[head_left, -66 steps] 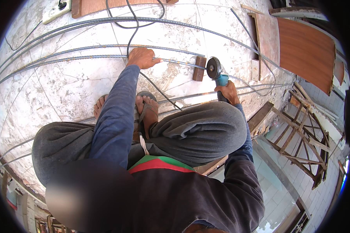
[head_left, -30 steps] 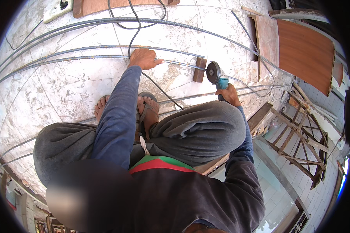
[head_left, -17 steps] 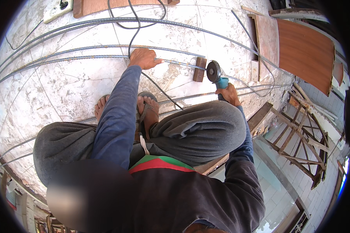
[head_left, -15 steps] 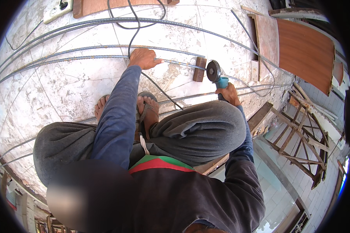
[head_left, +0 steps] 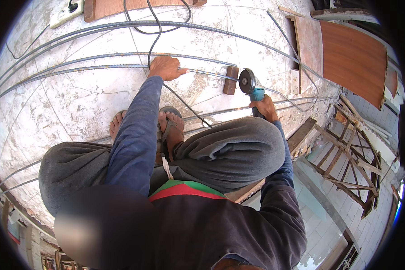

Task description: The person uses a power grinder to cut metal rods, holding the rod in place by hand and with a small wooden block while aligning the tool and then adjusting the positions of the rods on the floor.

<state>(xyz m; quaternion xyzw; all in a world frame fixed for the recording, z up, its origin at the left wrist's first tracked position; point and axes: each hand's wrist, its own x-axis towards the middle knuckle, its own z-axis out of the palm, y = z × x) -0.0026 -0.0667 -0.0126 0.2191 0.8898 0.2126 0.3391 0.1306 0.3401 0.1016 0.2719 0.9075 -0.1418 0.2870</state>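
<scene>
Toward the far left of the floor (head_left: pixel 94 96), can see a power strip (head_left: pixel 66 14). Farther right, near the floor's middle, grips a rod with the left hand (head_left: pixel 164 67), curled closed around it with the thumb along it. Rests the rod (head_left: pixel 207 73) across a block (head_left: pixel 231 80). Just past that, holds a grinder (head_left: pixel 257 93) in the right hand (head_left: pixel 266 108), wrapped around its handle, with the disc (head_left: pixel 246 81) at the rod's end; cannot tell whether touching. By the floor's right edge, can see a brown panel (head_left: pixel 353 65).

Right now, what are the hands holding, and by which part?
The right hand grips the angle grinder by its dark rear body; the left hand holds a steel bar along its length, left of the wooden block.
</scene>
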